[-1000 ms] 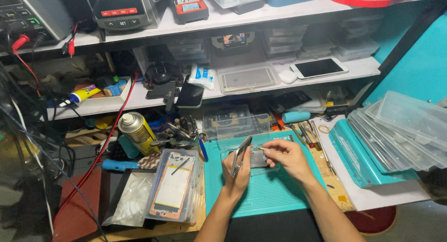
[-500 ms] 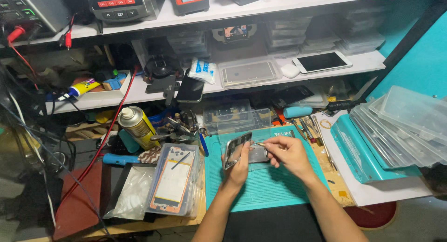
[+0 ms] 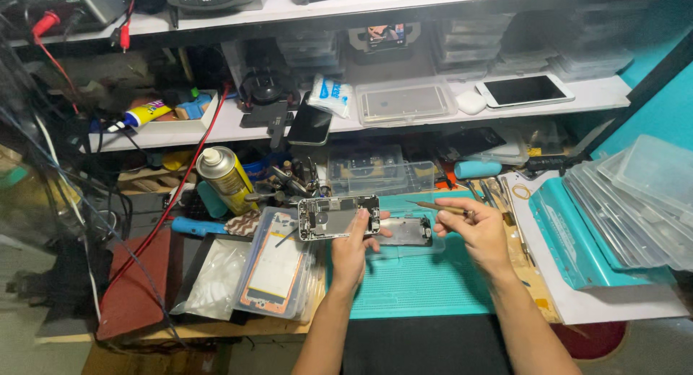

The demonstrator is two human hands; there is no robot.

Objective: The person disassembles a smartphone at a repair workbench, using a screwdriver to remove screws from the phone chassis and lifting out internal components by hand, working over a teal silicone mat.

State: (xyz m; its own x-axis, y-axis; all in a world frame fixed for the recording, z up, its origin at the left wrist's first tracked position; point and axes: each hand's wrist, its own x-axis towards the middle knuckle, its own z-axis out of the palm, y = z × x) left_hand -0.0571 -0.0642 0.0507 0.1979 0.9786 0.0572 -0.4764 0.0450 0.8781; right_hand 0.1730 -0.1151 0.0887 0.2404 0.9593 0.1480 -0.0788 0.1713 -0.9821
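Observation:
My left hand (image 3: pixel 352 251) holds up an opened phone housing (image 3: pixel 338 217), its inner side with small parts facing me, lifted above the teal work mat (image 3: pixel 419 288). Under it, a second phone part (image 3: pixel 406 231) lies flat on the mat by a clear tray. My right hand (image 3: pixel 479 230) pinches a thin pointed tool (image 3: pixel 436 206), its tip aimed left toward the phone parts.
A clear case with an orange-edged screen (image 3: pixel 276 265) and a plastic bag (image 3: pixel 216 277) lie left of the mat. A yellow spray can (image 3: pixel 225 179) stands behind them. Stacked clear trays (image 3: pixel 635 202) sit at right. Shelves above carry phones, boxes and a glue tube (image 3: pixel 144 115).
My left hand has turned the phone housing from edge-on to flat, with its inside facing me. My right hand has drawn back to the right with the tool.

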